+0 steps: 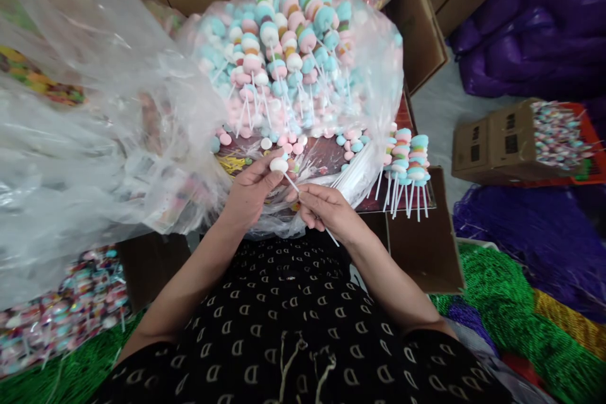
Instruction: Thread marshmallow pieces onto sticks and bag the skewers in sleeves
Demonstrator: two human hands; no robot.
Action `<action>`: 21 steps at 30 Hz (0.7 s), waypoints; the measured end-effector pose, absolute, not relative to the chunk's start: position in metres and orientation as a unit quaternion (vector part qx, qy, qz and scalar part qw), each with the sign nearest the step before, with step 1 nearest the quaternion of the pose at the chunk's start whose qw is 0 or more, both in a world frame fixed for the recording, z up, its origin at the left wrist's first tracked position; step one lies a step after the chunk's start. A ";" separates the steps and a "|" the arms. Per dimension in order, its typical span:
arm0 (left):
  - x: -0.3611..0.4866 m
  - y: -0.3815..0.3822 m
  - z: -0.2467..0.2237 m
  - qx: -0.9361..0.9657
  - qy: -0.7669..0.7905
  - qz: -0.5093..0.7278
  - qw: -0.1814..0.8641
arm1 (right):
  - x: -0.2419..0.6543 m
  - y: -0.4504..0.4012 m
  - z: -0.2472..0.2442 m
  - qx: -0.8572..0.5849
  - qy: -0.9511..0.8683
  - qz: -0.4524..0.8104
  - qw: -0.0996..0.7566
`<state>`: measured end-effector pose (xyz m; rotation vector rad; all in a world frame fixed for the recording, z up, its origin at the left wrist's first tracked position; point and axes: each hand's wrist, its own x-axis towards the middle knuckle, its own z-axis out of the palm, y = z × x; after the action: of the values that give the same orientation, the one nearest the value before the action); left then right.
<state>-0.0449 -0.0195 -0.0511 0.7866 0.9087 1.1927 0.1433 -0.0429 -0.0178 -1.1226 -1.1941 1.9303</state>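
Between finger and thumb, my left hand (249, 192) pinches a white marshmallow (279, 165). A thin white stick (333, 237) runs through the closed fingers of my right hand (326, 205), its upper end at the marshmallow; whether it has pierced it I cannot tell. Just beyond my hands, loose pink, white and blue marshmallows (297, 148) lie on a dark red surface. Behind them, a clear plastic bag holds many finished marshmallow skewers (269, 35) over more loose pieces. Near my right hand lies a bundle of white sticks (353, 170).
More marshmallow skewers (418, 158) lie at the table's right edge. Large clear plastic bags (118, 113) bulge at the left. Cardboard boxes (495, 142) stand to the right, beside purple bags (521, 44) and green tinsel-like strands (502, 284). Wrapped sweets (71, 303) fill the lower left.
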 end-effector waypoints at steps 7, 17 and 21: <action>-0.051 -0.024 -0.053 0.498 0.479 0.492 0.530 | 0.149 -0.046 -0.013 -0.474 -0.489 0.682 0.266; -0.045 -0.027 -0.053 0.534 0.509 0.494 0.460 | 0.139 -0.051 -0.016 -0.493 -0.457 0.682 0.288; -0.045 -0.025 -0.055 0.481 0.524 0.505 0.488 | 0.139 -0.048 -0.018 -0.489 -0.472 0.682 0.270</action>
<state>-0.0447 -0.0252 -0.0547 1.1692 1.2743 1.2288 0.1391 -0.0484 -0.0176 -1.3181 -1.2716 1.8388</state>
